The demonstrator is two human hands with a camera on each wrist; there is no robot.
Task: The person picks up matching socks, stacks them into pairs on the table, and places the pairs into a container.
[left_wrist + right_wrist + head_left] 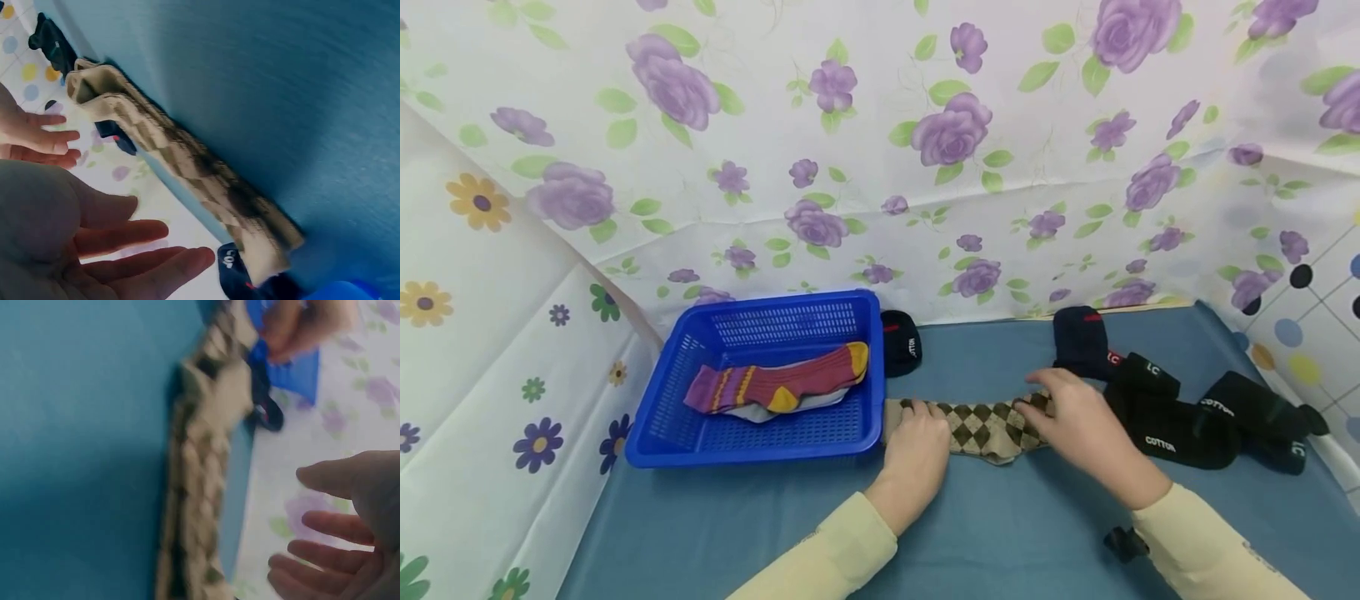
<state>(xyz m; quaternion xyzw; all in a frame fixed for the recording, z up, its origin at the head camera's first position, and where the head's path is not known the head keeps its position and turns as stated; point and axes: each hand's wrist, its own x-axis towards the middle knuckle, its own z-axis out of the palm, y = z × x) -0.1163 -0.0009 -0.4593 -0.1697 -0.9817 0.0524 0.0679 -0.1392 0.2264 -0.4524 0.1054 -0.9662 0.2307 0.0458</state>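
Note:
A pair of tan and brown argyle socks (981, 429) lies stretched lengthwise beside the basket, one sock upon the other. My left hand (917, 442) is at their left end, fingers over the fabric in the head view; the left wrist view shows these fingers (144, 269) extended with nothing in them. Over the other end is my right hand (1086, 429), thumb and fingers spread apart. In the right wrist view its loosely bent fingers (331, 550) hold nothing, and the argyle socks (197, 469) look blurred.
The blue basket (752, 458) on the left holds maroon, purple and yellow socks (805, 379) over pale grey ones. A dark folded sock (901, 342) is behind its right side. Several dark socks (1180, 429) lie to the right. Flowered sheeting (850, 167) rises behind the table.

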